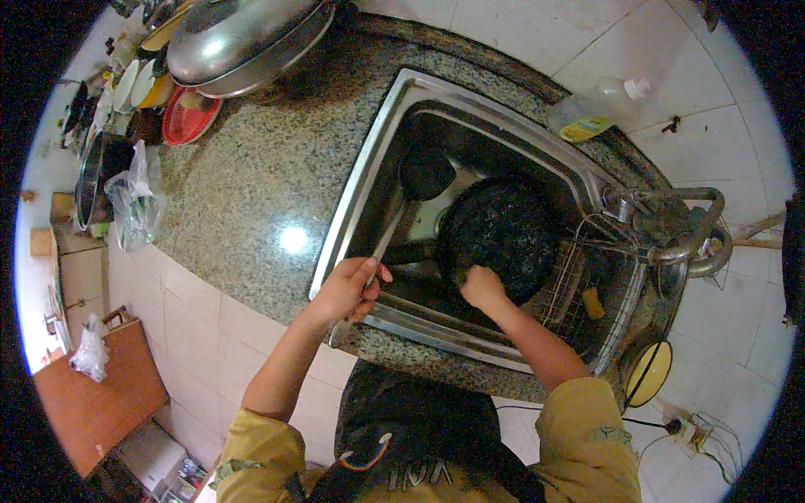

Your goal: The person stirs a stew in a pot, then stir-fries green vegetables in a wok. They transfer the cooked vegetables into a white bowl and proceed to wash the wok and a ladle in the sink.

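Observation:
My left hand [356, 289] is closed around the long metal handle [388, 236] of a utensil. Its dark, broad head [427, 171] lies in the left part of the stainless steel sink [478, 94]. A blackened round pan [503, 232] rests in the middle of the basin, its dark handle [409, 253] pointing left. Against the near part of the pan is my right hand [483, 288], with its fingers curled; whether something is in it cannot be seen. A wire rack [566, 283] stands at the right of the sink, near a yellow sponge [592, 304].
Metal faucet pipes [685, 251] reach over the sink's right end. A plastic bottle [597, 110] stands behind the rim. On the granite counter [251, 188] are a large lidded metal pan [245, 44], a red basket [188, 119] and a plastic bag [135, 195].

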A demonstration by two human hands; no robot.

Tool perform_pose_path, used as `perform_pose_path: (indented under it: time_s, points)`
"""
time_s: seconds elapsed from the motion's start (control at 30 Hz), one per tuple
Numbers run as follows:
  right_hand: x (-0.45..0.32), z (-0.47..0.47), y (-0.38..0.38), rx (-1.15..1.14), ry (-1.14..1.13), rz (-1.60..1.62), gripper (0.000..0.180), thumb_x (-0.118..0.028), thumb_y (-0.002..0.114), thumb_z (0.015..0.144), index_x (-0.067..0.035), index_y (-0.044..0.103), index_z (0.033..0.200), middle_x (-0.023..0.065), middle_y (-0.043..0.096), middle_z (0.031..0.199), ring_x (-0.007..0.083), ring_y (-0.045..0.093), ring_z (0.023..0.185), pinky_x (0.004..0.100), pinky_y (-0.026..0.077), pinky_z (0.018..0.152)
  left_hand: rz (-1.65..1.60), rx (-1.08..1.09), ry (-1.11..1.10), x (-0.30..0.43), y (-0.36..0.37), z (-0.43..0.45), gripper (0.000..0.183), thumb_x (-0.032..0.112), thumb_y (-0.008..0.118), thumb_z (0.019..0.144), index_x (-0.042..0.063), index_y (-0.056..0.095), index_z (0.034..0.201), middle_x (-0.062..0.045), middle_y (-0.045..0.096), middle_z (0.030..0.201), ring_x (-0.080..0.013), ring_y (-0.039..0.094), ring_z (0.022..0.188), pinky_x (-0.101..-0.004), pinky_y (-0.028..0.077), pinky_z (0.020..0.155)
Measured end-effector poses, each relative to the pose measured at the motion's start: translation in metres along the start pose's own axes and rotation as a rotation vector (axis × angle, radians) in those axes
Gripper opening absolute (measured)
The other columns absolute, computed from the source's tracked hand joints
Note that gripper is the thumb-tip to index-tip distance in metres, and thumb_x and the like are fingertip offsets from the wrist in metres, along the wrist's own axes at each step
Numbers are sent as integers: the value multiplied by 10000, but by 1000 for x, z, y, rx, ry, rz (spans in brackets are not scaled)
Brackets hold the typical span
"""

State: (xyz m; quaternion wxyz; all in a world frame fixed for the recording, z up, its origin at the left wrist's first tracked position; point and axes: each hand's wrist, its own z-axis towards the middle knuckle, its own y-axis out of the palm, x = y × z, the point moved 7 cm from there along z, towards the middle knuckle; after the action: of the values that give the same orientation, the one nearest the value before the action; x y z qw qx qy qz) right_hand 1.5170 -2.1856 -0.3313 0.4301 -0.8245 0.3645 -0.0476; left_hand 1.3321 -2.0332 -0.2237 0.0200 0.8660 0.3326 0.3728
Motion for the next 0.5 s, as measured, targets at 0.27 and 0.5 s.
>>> perform_pose_path:
  time_s: [0.27, 0.5]
  points:
    - [102, 88, -123, 435, 283, 49, 204, -172, 582, 792, 15, 660, 814, 194, 657, 835, 354, 638, 748, 438, 512, 700, 57, -21, -40, 3, 16, 7, 357, 318, 304, 993, 29, 503, 929, 0, 346, 560, -95, 312, 333, -262, 260, 297]
    - [59, 37, 14, -537, -131, -188, 230, -238, 602, 769, -23, 649, 835, 117, 621, 714, 202, 567, 563, 365, 420, 484, -16, -5, -63, -2, 12, 17, 361, 315, 299, 995, 25, 495, 909, 2, 341, 550, -101, 304, 330, -268, 243, 297]
